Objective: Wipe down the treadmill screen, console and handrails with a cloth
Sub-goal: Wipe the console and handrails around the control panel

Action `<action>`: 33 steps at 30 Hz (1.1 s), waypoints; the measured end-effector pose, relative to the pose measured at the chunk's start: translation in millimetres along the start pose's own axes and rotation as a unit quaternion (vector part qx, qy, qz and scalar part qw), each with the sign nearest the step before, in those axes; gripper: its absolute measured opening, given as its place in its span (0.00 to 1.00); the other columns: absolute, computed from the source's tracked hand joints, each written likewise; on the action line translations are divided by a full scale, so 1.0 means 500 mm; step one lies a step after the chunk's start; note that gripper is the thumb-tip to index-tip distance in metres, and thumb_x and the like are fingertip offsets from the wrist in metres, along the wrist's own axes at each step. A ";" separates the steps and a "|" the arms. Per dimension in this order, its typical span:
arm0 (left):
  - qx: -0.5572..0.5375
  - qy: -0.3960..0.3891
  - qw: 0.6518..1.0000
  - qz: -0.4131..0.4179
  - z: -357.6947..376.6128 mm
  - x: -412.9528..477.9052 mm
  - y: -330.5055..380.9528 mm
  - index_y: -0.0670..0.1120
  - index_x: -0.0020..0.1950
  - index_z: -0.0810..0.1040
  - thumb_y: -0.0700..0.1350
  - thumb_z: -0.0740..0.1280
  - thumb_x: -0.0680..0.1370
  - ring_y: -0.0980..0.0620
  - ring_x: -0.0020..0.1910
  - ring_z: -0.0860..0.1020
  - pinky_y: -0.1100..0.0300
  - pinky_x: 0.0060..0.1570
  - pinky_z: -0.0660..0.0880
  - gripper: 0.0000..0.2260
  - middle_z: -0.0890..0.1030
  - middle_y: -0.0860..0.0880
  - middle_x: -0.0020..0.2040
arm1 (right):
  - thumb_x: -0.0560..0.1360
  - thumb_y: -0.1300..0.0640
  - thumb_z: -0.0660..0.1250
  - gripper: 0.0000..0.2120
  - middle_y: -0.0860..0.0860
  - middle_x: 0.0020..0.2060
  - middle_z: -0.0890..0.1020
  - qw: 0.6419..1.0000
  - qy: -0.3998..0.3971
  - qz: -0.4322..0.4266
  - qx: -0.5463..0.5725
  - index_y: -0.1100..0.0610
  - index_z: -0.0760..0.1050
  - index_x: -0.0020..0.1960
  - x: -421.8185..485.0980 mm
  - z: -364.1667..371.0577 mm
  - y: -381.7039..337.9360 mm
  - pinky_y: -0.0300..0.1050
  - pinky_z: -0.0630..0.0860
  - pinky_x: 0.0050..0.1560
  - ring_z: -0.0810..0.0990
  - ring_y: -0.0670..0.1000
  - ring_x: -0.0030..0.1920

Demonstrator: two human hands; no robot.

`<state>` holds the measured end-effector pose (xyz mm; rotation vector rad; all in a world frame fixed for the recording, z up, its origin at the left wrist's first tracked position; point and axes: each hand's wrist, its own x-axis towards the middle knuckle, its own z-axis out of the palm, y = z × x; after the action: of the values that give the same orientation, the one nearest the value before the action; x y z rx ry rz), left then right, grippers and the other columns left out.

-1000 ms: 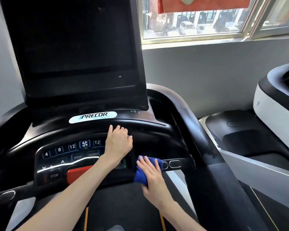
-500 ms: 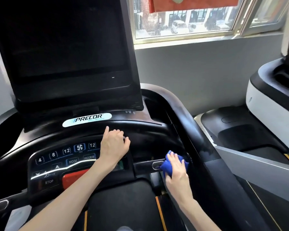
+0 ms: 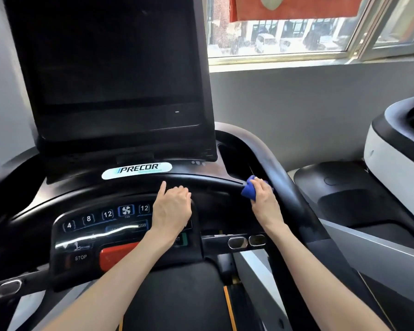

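Observation:
A black treadmill fills the view, with a tall dark screen above a console of lit buttons and a red stop pad. My right hand is bunched around a blue cloth, pressing it where the curved front bar meets the right handrail. My left hand rests flat on the console's upper right edge, fingers curled over the front bar, holding nothing.
A second treadmill in white and black stands close on the right. A grey wall and a window lie behind. Metal grip sensors sit on the lower crossbar. The belt runs below.
My right hand has carried the cloth from the lower crossbar, up and to the right, onto the joint of front bar and right handrail. The left hand stays put.

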<state>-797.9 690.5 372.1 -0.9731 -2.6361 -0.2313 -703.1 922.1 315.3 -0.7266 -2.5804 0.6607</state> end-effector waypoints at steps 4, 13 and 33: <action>-0.009 -0.016 1.000 0.020 0.004 -0.002 -0.004 0.47 0.34 0.81 0.45 0.52 0.75 0.53 0.36 0.82 0.51 0.60 0.74 0.20 0.82 0.52 0.33 | 0.69 0.74 0.60 0.32 0.63 0.71 0.64 0.998 -0.038 0.039 -0.019 0.67 0.59 0.72 -0.038 0.057 0.019 0.47 0.56 0.71 0.62 0.59 0.72; -0.087 -0.049 0.994 -0.048 -0.025 0.011 -0.058 0.44 0.64 0.76 0.46 0.63 0.78 0.48 0.60 0.76 0.53 0.65 0.66 0.16 0.80 0.47 0.60 | 0.64 0.64 0.56 0.41 0.55 0.76 0.48 0.988 -0.115 -0.100 -0.017 0.61 0.47 0.76 0.002 0.095 -0.074 0.54 0.44 0.74 0.45 0.57 0.76; -0.150 -0.076 0.977 -0.131 -0.057 0.015 -0.097 0.49 0.53 0.79 0.55 0.68 0.74 0.53 0.53 0.74 0.59 0.56 0.68 0.12 0.79 0.55 0.50 | 0.72 0.35 0.62 0.36 0.54 0.70 0.61 0.968 -0.158 -0.194 -0.026 0.51 0.58 0.74 0.164 0.109 -0.187 0.44 0.49 0.71 0.57 0.55 0.71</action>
<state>-828.4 651.1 399.4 -0.7505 -2.9265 -0.6585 -829.7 879.6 338.8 -0.1183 -2.9208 0.6214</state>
